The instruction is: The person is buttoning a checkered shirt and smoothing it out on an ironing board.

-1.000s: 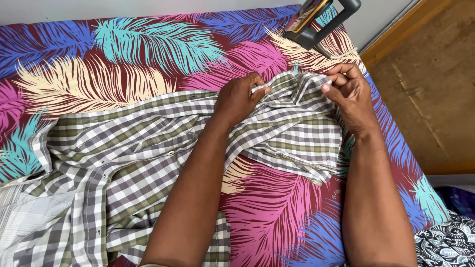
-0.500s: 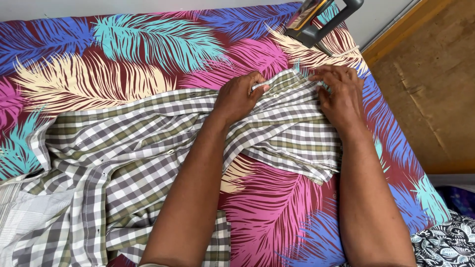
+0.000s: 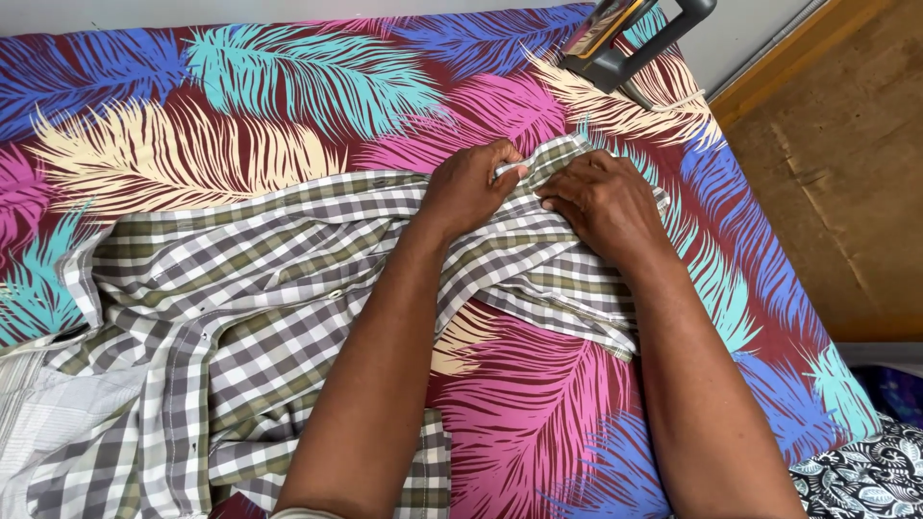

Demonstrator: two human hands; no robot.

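Broadly, I see a bed covered by a maroon sheet printed with big coloured feathers (image 3: 288, 125). Across its left and middle lies a grey, olive and white checked button shirt (image 3: 240, 317), mostly spread flat, its far right end gathered into a narrow folded strip. My right hand (image 3: 606, 207) lies flat on that strip, fingers released and pressing the cloth down. My left hand (image 3: 473, 187) is clenched, pinching the strip's white edge just beside the right hand. At the far right corner rests a dark handled tool (image 3: 625, 43). I judge folding barely begun: one end tucked, the body still unfolded.
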